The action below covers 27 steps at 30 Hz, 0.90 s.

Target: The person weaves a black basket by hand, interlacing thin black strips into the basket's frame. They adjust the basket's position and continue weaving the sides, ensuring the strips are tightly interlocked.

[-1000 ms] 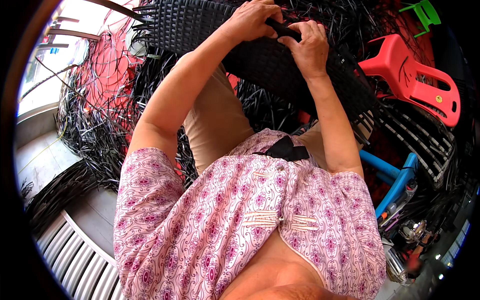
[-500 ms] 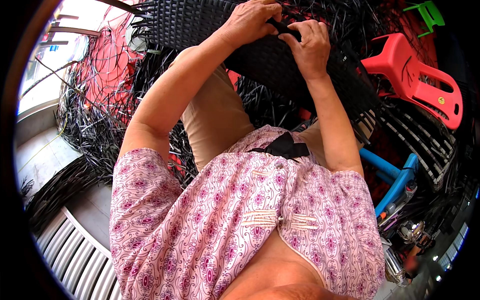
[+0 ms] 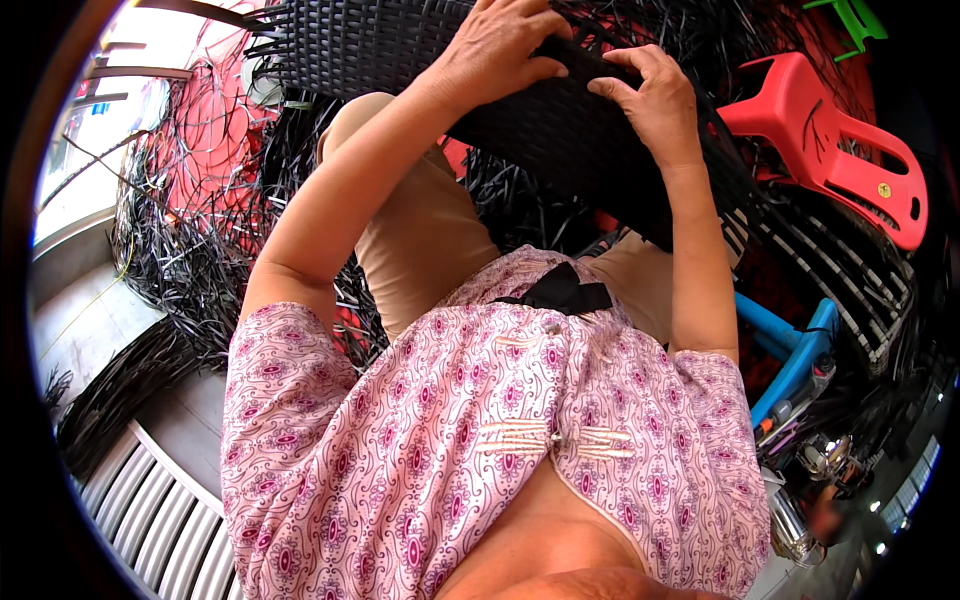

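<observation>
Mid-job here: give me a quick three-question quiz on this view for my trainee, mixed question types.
1. True or false: both hands rest on the black woven panel.
2. Which lies nearest the right hand? A. red plastic stool B. blue frame C. white slatted surface
3. Fill in: the loose black strips are piled on the person's ____ side.

Key
1. True: the left hand presses on the panel's top, and the right hand has its fingers curled over a strip at the panel's edge.
2. A: the stool sits just to the right of that hand.
3. Left.
</observation>
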Motion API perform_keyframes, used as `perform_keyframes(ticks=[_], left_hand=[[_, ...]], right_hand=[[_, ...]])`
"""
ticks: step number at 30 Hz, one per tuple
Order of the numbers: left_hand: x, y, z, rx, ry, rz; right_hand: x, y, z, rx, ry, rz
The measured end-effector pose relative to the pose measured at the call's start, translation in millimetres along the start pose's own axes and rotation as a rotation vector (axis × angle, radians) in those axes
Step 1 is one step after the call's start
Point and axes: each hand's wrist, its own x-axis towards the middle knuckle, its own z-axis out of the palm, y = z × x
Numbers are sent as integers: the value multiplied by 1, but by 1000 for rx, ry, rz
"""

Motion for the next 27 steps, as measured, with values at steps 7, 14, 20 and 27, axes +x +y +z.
perform_keyframes(ticks=[7, 14, 20, 27], left_hand=[[8, 11, 23, 51, -15, -8], [15, 8, 28, -30, -13, -41], [18, 9, 29, -20, -50, -14], [15, 8, 26, 47, -41, 133]], right_hand=[[14, 0, -12, -41, -138, 49], [20, 7, -9, 199, -259, 262], [13, 14, -2, 152, -144, 73], [3, 11, -6, 51, -35, -99]])
